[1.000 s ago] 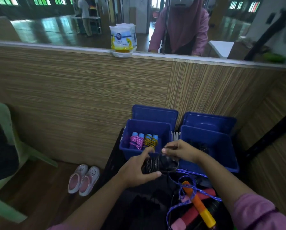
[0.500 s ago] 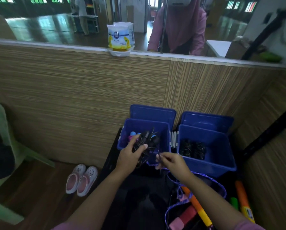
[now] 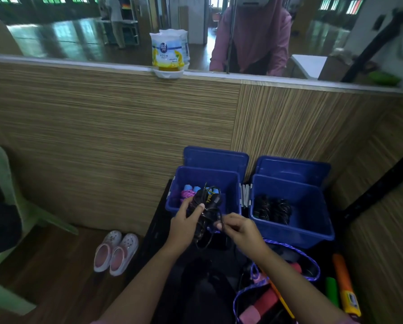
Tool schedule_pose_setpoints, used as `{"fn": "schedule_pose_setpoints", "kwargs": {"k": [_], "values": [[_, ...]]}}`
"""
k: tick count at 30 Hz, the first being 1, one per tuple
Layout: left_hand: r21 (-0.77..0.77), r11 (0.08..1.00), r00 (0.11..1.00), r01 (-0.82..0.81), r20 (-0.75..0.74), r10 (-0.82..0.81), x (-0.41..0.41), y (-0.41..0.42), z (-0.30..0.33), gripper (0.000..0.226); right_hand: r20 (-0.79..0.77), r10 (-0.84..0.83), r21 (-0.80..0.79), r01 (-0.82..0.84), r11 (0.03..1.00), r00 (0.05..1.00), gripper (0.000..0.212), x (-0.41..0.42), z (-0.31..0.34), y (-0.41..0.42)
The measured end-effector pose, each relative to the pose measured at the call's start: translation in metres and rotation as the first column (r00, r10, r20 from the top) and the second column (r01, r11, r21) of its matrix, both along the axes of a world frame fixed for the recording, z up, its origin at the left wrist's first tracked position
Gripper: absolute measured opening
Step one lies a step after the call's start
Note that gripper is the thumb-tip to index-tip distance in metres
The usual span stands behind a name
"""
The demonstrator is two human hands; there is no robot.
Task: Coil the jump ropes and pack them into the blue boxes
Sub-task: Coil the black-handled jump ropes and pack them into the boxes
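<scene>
Left hand (image 3: 187,222) grips glossy black coiled rope (image 3: 206,212); right hand (image 3: 239,226) pinches it.

A wood-grain wall (image 3: 107,127) ran across the view, topped by a pale ledge (image 3: 79,63) below a mirror (image 3: 55,31). An air freshener (image 3: 169,54) stood on the ledge. The mirror showed a person in pink (image 3: 251,36), and a second figure (image 3: 116,22) far back. A green chair (image 3: 2,230) stood at the left on the wooden floor (image 3: 55,265). A pair of pink-and-white clogs (image 3: 116,252) lay side by side near the wall. White slats (image 3: 245,194), too small to identify, stood further right.
</scene>
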State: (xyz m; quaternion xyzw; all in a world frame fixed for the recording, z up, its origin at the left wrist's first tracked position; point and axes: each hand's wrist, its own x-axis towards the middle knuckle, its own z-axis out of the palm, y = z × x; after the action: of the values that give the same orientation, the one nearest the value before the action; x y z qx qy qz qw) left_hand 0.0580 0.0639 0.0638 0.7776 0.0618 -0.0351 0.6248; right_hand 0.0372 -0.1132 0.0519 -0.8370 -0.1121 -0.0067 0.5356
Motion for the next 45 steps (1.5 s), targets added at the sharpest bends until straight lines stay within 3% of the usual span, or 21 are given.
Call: {"fn": "schedule_pose_setpoints", "kwargs": {"k": [6,10,12,14,16,19,21,25,27,33,36,43,45], "values": [[-0.023,1.000,1.000,0.000,-0.032,-0.001,0.004,0.003,0.003,0.008,-0.163,-0.043,0.080,0.057,0.995,0.986,0.022,-0.001,0.011,0.003],[-0.003,1.000,1.000,-0.006,-0.020,0.006,0.003,0.003,0.002,0.011,-0.078,-0.034,0.081,0.040,0.996,0.996,0.030,-0.005,0.010,0.000],[0.029,0.999,0.999,0.033,0.003,-0.033,-0.002,0.000,0.004,0.028,-0.092,-0.076,0.175,0.091,0.980,0.993,0.027,-0.006,0.013,0.000],[0.066,0.994,0.995,0.083,0.057,-0.087,-0.007,-0.003,0.005,0.045,-0.158,-0.133,0.337,0.180,0.924,0.979,0.025,-0.006,0.019,0.001],[0.064,0.992,0.987,0.112,0.110,-0.118,-0.011,-0.004,0.005,0.047,-0.231,-0.174,0.501,0.271,0.822,0.957,0.024,-0.001,0.027,0.000],[0.088,0.982,0.970,0.169,0.160,-0.182,-0.016,0.000,0.005,0.049,-0.356,-0.106,0.649,0.327,0.686,0.928,0.072,0.008,0.035,-0.009],[0.130,0.963,0.952,0.238,0.167,-0.258,-0.020,0.000,0.003,0.050,-0.406,-0.062,0.617,0.324,0.717,0.912,0.082,0.010,0.040,-0.014],[0.163,0.947,0.935,0.278,0.182,-0.305,-0.023,-0.002,-0.003,0.051,-0.342,-0.217,0.519,0.377,0.767,0.914,0.032,0.008,0.045,-0.012],[0.231,0.925,0.920,0.302,0.184,-0.347,-0.021,-0.003,-0.007,0.052,-0.334,-0.286,0.510,0.427,0.747,0.898,0.021,0.009,0.042,-0.011],[0.399,0.854,0.889,0.333,0.168,-0.425,-0.015,0.003,-0.008,0.057,-0.511,-0.190,0.504,0.472,0.724,0.838,0.016,0.011,0.042,-0.014],[0.435,0.822,0.867,0.368,0.159,-0.472,-0.016,0.000,-0.007,0.059,-0.530,-0.191,0.483,0.479,0.733,0.826,0.019,0.013,0.040,-0.014],[0.632,0.678,0.848,0.376,0.060,-0.527,-0.017,-0.001,-0.015,0.062,-0.378,-0.016,0.411,0.183,0.893,0.926,0.017,0.012,0.040,-0.022],[0.688,0.626,0.855,0.368,0.015,-0.519,-0.017,-0.003,-0.017,0.061,-0.258,0.007,0.235,0.055,0.970,0.966,0.021,0.014,0.034,-0.016]]}}
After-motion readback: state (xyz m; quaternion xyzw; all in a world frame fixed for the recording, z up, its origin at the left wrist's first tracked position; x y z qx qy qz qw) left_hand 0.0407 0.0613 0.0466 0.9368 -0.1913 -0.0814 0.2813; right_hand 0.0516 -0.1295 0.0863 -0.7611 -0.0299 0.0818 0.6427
